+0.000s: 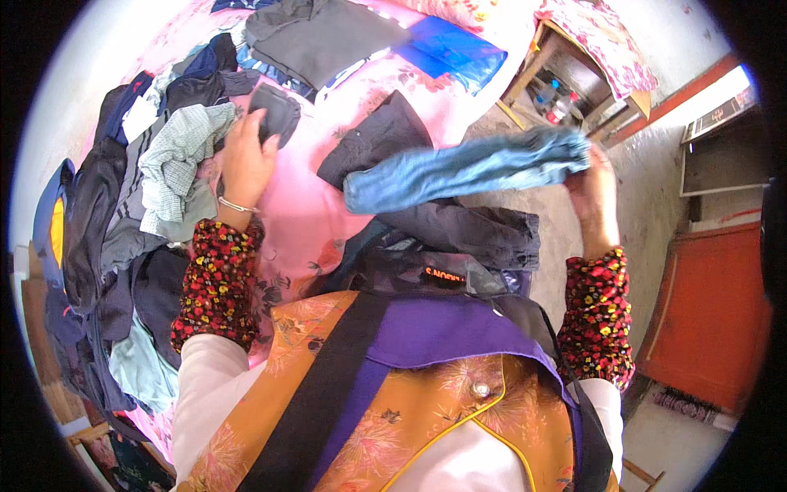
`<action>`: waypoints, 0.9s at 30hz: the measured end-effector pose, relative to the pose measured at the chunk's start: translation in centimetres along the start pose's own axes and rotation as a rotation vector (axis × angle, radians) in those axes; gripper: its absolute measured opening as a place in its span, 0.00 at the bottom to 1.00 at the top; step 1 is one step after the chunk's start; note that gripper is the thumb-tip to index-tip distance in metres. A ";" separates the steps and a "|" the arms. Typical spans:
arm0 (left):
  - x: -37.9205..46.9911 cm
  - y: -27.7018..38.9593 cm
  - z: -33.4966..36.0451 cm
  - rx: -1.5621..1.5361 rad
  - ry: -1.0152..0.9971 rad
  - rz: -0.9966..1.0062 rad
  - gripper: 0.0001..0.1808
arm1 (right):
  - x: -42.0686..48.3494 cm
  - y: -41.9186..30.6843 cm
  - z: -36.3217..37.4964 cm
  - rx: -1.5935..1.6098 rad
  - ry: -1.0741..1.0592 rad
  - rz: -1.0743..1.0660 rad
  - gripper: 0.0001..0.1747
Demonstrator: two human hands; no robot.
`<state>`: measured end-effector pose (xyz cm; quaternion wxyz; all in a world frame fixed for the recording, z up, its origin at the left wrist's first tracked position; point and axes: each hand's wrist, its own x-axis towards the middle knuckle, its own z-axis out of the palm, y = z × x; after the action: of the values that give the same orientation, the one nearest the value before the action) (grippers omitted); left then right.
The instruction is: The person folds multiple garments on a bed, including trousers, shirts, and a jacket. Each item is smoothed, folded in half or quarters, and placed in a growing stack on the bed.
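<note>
With my right hand (590, 184) I grip one end of a folded light-blue denim garment (467, 169). It stretches leftward, slightly blurred, over a dark folded garment (381, 138). My left hand (249, 160), a bracelet at its wrist, is at a small dark grey folded cloth (273, 117); whether the fingers grip it cannot be told. Beside that hand lies a crumpled pale checked garment (184, 160). Nearer my body, a black garment (467, 234) rests by a dark plastic bag (442, 270) with orange lettering.
A pink floral bedsheet (295, 215) lies under the clothes. Dark trousers (92, 221) and other garments are heaped at left. A grey hooded top (326, 43) and a blue plastic packet (461, 55) lie at the far side. A wooden table (522, 80) with bottles beneath stands at far right.
</note>
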<state>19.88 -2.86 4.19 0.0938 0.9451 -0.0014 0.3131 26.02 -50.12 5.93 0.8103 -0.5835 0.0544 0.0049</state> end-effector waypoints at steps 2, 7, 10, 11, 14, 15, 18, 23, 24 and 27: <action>-0.2 4.1 1.0 -0.611 -0.146 -0.056 0.17 | -0.9 3.0 -1.0 -0.104 0.013 0.148 0.10; -2.4 12.1 3.7 -0.318 -0.480 0.242 0.21 | -2.5 6.1 -4.1 -0.178 0.086 0.232 0.11; -2.8 12.1 4.3 -0.387 -0.508 0.191 0.15 | -2.8 5.5 -6.1 -0.118 0.085 0.169 0.11; -2.6 11.5 4.2 -0.446 -0.533 0.157 0.15 | -2.7 5.2 -6.5 -0.145 0.129 0.154 0.10; -2.0 9.4 3.7 -0.714 -0.464 -0.027 0.11 | -2.2 4.7 -6.8 -0.153 0.155 0.103 0.09; -1.7 8.7 3.3 -0.861 -0.428 -0.110 0.10 | -2.0 4.7 -6.5 -0.143 0.186 0.115 0.09; -1.4 7.3 1.6 -1.527 -0.518 -0.641 0.09 | -1.1 4.7 -4.4 -0.141 0.116 0.089 0.08; -2.0 4.2 -2.3 -1.533 -0.212 -0.905 0.09 | 1.1 3.3 2.0 -0.130 -0.113 0.075 0.07; -2.3 3.3 -3.1 -1.521 -0.181 -0.934 0.09 | 2.3 2.8 3.9 -0.162 -0.126 0.092 0.07; -3.6 0.9 -3.8 -1.553 -0.095 -0.935 0.12 | 7.1 0.6 9.6 -0.148 -0.362 0.042 0.11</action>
<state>14.70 -3.27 5.21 0.8218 0.5322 0.1679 0.1147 33.83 -41.22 7.69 0.7614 -0.6298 -0.0804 0.1308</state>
